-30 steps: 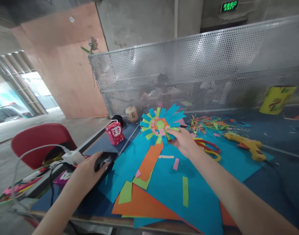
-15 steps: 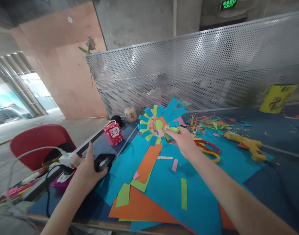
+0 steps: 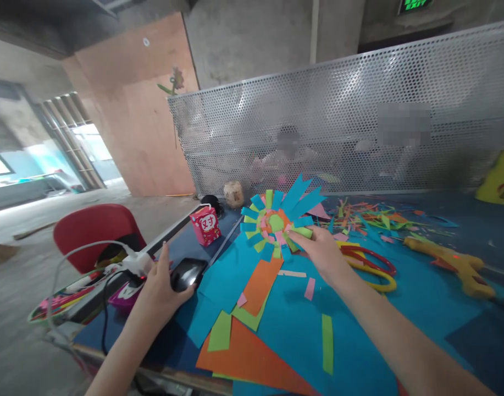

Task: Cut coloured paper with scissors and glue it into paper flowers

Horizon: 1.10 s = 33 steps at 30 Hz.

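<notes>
Pinched at its lower right edge, a round paper flower (image 3: 276, 221) with blue and green petal strips is in my right hand (image 3: 322, 254), raised over blue paper sheets (image 3: 293, 341). Longer blue strips fan out from its upper right side. My left hand (image 3: 163, 291) has thumb and forefinger spread around the near end of a black phone (image 3: 188, 274) on the table. The thumb lies at the phone's lower right corner; the other fingers are partly hidden. Red-and-yellow-handled scissors (image 3: 373, 267) lie beyond my right wrist. An orange paper strip (image 3: 263, 286) lies below the flower.
A yellow glue gun (image 3: 453, 261) lies at right. Paper scraps (image 3: 371, 214) are heaped before a perforated metal divider (image 3: 338, 99), with people blurred behind it. A pink carton (image 3: 205, 224) stands left of centre. Cables run from a white plug (image 3: 138, 264). A red chair (image 3: 97, 234) is at left.
The view has turned slightly left, so the scene sits farther right and a bit lower. My right hand still holds the flower; my left stays by the phone.
</notes>
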Each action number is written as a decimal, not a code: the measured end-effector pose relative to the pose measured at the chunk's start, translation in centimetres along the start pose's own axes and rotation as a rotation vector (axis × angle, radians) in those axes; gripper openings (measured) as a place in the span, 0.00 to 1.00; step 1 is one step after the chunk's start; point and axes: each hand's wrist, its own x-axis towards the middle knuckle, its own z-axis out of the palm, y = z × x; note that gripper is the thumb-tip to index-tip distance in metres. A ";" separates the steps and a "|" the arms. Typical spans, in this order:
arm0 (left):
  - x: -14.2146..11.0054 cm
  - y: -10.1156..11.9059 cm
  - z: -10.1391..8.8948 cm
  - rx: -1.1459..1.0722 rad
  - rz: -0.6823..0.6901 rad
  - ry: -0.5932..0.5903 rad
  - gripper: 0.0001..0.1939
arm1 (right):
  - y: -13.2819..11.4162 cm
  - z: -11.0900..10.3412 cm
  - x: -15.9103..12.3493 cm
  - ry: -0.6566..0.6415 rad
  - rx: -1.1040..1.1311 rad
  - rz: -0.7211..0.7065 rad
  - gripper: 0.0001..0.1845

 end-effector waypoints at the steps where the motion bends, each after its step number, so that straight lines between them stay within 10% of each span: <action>1: 0.0 -0.1 0.0 0.002 0.009 0.014 0.50 | 0.0 0.1 -0.1 -0.010 -0.005 0.008 0.11; 16: 1.2 -0.8 0.4 -0.012 0.017 0.028 0.54 | 0.4 0.4 -0.1 -0.036 -0.016 0.084 0.12; 26: 3.4 10.5 -1.1 -1.034 -0.043 -0.315 0.36 | 0.0 0.8 -0.5 -0.123 0.185 0.139 0.14; 33: 6.5 12.7 -0.7 -1.037 -0.053 -0.257 0.22 | -0.5 0.5 -0.1 -0.048 0.250 0.173 0.15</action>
